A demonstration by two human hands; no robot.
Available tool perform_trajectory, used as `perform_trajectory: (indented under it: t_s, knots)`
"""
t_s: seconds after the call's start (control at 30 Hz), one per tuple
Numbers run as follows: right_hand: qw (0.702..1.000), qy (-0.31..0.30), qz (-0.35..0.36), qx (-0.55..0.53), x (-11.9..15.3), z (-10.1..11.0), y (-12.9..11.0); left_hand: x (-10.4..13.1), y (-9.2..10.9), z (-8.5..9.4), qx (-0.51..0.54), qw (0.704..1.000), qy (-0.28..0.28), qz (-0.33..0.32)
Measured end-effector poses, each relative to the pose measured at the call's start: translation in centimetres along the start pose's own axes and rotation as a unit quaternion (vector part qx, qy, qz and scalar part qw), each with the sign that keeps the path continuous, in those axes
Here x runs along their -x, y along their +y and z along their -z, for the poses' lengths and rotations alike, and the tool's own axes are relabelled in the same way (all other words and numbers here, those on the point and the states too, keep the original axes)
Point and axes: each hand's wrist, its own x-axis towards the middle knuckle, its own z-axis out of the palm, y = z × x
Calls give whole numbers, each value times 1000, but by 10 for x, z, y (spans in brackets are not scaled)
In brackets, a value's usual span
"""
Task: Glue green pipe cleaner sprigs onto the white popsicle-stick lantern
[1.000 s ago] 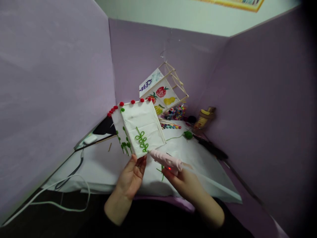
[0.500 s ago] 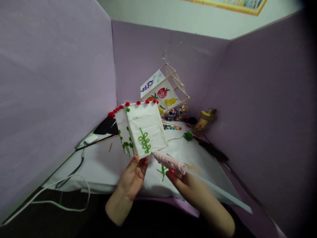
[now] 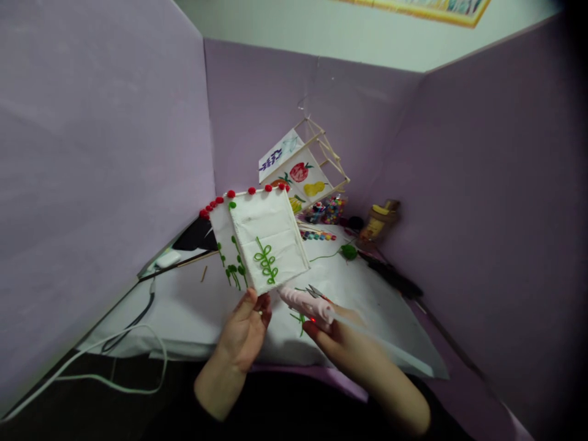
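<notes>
Head cam: left hand [image 3: 243,334] has its fingers pinched on the bottom corner of a white box [image 3: 275,220] — tilted, held above the table [image 3: 188,312], green sprig [image 3: 266,262] on the front. Right hand [image 3: 342,340] has its fingers wrapped round a pink glue gun [image 3: 305,304], tip near the box's lower edge — can't tell if they touch.

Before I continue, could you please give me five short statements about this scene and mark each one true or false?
1. The left hand holds the white craft piece near its bottom. True.
2. The right hand holds a paintbrush. False: it holds a pink glue gun.
3. Red balls line the top edge of the white craft piece. True.
4. The fruit-painted frame is in front of the white craft piece. False: it is behind.
5. A red light shows on the glue gun. True.
</notes>
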Motion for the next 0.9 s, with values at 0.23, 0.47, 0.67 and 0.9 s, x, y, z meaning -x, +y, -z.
perform_trajectory:
  t_s: [0.23,0.47,0.67,0.9]
  knots:
    - [955,152,-253,-37,5,42,73,-7,13,8,11,999,-33,-10]
    - [897,190,-373,138,-7,72,150,-17,21,16,19,996,-88,-19]
    - [880,182,-361,248,-2,71,139,-17,25,14,9,995,-102,-5]
    - [952,93,-134,259,-5,52,87,-12,21,7,15,998,-53,3]
